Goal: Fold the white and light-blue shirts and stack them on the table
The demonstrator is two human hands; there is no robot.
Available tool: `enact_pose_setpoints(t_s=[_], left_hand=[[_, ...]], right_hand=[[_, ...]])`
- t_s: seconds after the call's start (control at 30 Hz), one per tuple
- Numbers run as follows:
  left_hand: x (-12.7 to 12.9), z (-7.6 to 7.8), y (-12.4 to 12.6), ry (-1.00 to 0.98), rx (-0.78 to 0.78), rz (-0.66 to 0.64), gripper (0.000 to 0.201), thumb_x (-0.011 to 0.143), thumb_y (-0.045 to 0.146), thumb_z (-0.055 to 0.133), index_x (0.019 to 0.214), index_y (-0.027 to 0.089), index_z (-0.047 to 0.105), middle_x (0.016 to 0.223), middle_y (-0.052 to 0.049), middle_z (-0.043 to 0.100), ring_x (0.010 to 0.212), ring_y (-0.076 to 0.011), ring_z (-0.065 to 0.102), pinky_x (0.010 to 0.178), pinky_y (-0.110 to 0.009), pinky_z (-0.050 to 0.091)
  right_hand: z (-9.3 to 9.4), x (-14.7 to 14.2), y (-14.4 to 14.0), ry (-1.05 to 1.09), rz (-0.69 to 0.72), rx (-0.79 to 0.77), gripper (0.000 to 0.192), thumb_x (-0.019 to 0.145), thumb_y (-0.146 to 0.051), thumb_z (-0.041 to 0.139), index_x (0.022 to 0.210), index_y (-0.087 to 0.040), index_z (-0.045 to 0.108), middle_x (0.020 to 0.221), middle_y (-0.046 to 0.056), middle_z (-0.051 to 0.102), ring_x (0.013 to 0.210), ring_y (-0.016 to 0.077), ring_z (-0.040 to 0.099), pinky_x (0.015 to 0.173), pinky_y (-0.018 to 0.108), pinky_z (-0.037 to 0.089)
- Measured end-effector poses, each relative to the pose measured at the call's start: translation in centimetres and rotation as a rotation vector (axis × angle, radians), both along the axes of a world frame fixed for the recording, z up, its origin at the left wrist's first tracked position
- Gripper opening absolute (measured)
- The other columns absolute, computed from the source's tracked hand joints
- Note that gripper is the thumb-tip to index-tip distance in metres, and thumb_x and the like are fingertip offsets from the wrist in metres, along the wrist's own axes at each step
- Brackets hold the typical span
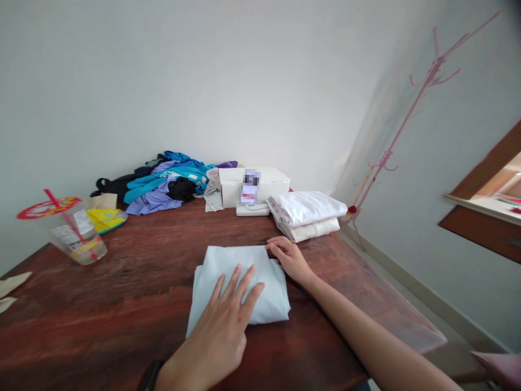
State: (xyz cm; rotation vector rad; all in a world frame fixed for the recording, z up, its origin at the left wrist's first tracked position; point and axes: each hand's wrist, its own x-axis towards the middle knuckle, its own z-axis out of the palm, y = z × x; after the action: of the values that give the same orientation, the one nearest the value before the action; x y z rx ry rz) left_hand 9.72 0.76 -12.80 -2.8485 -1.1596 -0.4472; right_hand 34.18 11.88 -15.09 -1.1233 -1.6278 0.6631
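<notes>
A pale blue folded garment [240, 258] lies flat on the dark wooden table in front of me. My left hand [228, 312] rests on top of it, palm down with the fingers spread. At the garment's far right corner is my right hand [287, 258], its fingers bent and the thumb and forefinger closed together on the edge. Part of the garment is hidden under my left hand. Just beyond my right hand sits a stack of folded white clothes [309, 209].
A white box [268, 184] and a heap of crumpled clothes [163, 182] stand against the wall. On the left are a plastic cup with a red straw [79, 239], a yellow packet [106, 219] and brown paper [14, 283]. A pink coat rack [401, 127] stands right of the table.
</notes>
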Motion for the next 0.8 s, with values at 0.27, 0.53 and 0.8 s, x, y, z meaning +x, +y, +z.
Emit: enact_pose_setpoints(t_s=[0.27, 0.53, 0.8], left_hand=[[-1.1, -0.4, 2.1, 0.027, 0.005, 0.142, 0.096, 0.065, 0.001, 0.046, 0.156, 0.030, 0.034, 0.168, -0.007, 0.025, 0.153, -0.0368, 0.023, 0.114, -0.066, 0.035], [-0.8, 1.2, 3.1, -0.101, 0.019, 0.138, 0.084, 0.071, 0.003, 0.051, 0.152, 0.025, 0.040, 0.165, -0.011, 0.031, 0.148, -0.0319, 0.036, 0.116, -0.052, 0.039], [-2.1, 0.7, 4.8, -0.119, 0.016, 0.155, 0.075, 0.072, 0.003, 0.054, 0.145, 0.018, 0.050, 0.162, -0.016, 0.035, 0.146, -0.0325, 0.039, 0.117, -0.050, 0.038]], right_hand=[[-0.7, 0.2, -0.2, 0.033, 0.026, -0.041, 0.032, 0.093, -0.047, 0.057, 0.090, -0.021, 0.077, 0.112, 0.012, 0.072, 0.105, 0.0253, 0.067, 0.093, 0.038, 0.053], [-0.7, 0.3, -0.4, 0.001, -0.001, -0.032, 0.032, 0.091, -0.047, 0.058, 0.090, -0.020, 0.075, 0.107, 0.011, 0.074, 0.100, 0.0248, 0.067, 0.090, 0.037, 0.052], [-0.7, 0.5, -0.5, 0.020, -0.022, -0.102, 0.038, 0.089, -0.051, 0.058, 0.091, -0.017, 0.076, 0.091, 0.008, 0.075, 0.085, 0.0233, 0.065, 0.080, 0.034, 0.049]])
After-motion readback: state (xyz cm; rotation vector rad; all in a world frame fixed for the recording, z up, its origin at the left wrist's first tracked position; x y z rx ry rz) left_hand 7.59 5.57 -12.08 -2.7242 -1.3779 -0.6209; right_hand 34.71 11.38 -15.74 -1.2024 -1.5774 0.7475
